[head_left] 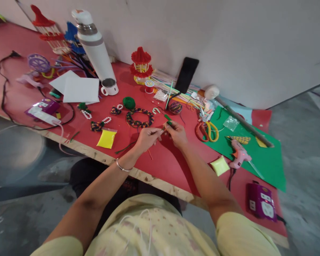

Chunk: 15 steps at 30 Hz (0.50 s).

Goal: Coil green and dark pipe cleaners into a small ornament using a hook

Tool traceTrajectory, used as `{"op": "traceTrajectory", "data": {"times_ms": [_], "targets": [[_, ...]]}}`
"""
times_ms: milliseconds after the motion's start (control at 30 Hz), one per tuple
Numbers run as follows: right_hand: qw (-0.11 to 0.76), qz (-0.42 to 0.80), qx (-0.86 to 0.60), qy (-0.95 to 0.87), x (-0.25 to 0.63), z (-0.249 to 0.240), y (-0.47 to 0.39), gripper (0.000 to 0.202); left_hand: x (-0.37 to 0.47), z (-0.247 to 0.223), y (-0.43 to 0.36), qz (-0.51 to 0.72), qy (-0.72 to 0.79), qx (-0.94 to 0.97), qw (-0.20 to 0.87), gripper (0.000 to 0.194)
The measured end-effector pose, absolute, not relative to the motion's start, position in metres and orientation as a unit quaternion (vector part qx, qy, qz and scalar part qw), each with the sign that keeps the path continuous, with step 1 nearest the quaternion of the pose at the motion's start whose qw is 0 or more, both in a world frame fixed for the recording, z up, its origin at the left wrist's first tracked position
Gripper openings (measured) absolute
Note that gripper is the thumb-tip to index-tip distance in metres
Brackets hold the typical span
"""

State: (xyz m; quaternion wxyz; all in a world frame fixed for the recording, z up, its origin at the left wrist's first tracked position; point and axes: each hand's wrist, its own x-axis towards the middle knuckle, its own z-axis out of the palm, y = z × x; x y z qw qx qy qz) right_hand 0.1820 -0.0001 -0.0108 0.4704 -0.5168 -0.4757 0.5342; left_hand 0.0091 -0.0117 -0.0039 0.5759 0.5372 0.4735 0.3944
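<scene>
Fingers point(170, 129) on the right hand point(178, 135) clamp a slim green piece point(169, 122) beside the multicoloured braided yarn ring point(130, 119); left hand point(147, 139) pinched together, fine handwork seemingly demanding steadiness.

The small piece point(164, 129) between the 2 hands point(147, 139) point(177, 133) is partly hidden.

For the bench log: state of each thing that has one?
Left hand: fingers pinched
Right hand: fingers pinched
Held piece: details unclear
White flask: upright, capped
White mug: upright
Phone: propped up, screen dark
Scissors: lying flat, opening unclear
Right power box: red light lit
Right glue gun: lying down
Green yarn: balled
Red thread spool: upright
</scene>
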Motion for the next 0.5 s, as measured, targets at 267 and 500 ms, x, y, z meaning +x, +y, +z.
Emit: {"op": "traceTrajectory", "data": {"times_ms": [267, 500], "targets": [[0.480, 0.593, -0.497, -0.414, 0.184, -0.009, 0.003, 0.054, 0.001, -0.002, -0.006, 0.510, 0.504, 0.553, 0.423, 0.016], [0.456, 0.605, -0.468, -0.455, 0.180, -0.007, -0.002, 0.048, -0.001, 0.020, -0.006, 0.495, 0.392, 0.325, 0.704, 0.024]]}}
